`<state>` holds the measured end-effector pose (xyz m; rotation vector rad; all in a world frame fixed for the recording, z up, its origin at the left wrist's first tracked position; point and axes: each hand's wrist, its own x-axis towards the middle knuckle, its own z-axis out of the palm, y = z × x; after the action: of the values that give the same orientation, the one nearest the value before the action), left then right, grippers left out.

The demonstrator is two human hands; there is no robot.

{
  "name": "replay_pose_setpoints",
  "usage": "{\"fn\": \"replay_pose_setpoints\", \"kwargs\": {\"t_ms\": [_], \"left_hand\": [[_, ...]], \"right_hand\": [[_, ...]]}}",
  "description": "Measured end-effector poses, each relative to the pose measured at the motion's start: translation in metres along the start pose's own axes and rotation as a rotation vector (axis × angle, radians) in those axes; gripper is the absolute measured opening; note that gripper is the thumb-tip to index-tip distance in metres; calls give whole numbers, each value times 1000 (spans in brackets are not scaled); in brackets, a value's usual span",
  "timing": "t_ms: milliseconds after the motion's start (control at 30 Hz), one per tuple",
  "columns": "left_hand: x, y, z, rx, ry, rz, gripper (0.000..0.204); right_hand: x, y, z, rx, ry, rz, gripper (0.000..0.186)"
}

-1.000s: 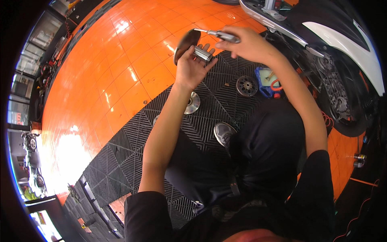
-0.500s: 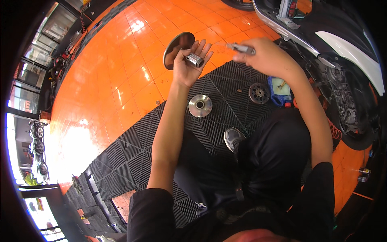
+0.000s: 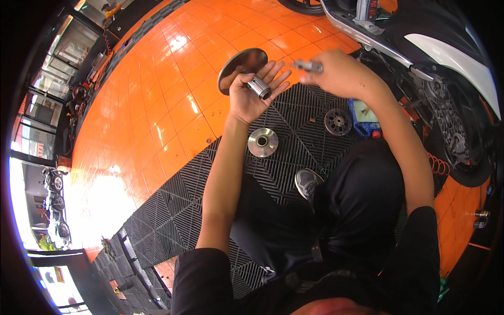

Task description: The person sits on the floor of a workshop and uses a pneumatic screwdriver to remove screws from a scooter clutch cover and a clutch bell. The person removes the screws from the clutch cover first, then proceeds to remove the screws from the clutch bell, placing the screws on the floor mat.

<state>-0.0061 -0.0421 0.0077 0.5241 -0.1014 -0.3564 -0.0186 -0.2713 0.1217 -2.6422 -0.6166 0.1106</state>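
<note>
My left hand (image 3: pixel 247 105) is palm up with its fingers stretched out. It holds a metal pulley disc (image 3: pixel 234 73) by the hub (image 3: pixel 259 87), which lies across the base of the fingers under the thumb. The disc face stands tilted behind the hand. To the right, my right hand (image 3: pixel 341 72) is raised and closed round a short grey piece (image 3: pixel 308 66), whose tip points left toward the pulley disc, apart from it. Motion blur hides what kind of piece it is. A second shiny pulley disc (image 3: pixel 255 146) lies flat on the mat below my left hand.
A round plate with holes (image 3: pixel 337 122) lies on the black ribbed mat (image 3: pixel 173 210). Beside it sits a blue container (image 3: pixel 362 128) with a red cap. A scooter (image 3: pixel 451 94) with exposed mechanical parts stands at the right. Glossy orange tiles (image 3: pixel 157 94) extend beyond the mat.
My left hand and the pulley disc have shifted slightly right and down in view, with the hub turned a little. My right hand's grey piece has come slightly nearer the disc.
</note>
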Motion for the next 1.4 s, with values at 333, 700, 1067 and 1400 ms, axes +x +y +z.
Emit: {"fn": "replay_pose_setpoints", "kwargs": {"t_ms": [333, 700, 1067, 1400], "left_hand": [[3, -5, -10, 119, 14, 24, 73], [10, -54, -6, 102, 95, -160, 67], [16, -135, -25, 260, 134, -168, 62], [26, -143, -61, 212, 227, -215, 52]], "right_hand": [[-4, -6, -2, 135, -304, -5, 41], [-40, 135, 144, 333, 560, 60, 33], [-62, 107, 195, 372, 160, 159, 55], [-58, 106, 190, 443, 270, 27, 53]]}}
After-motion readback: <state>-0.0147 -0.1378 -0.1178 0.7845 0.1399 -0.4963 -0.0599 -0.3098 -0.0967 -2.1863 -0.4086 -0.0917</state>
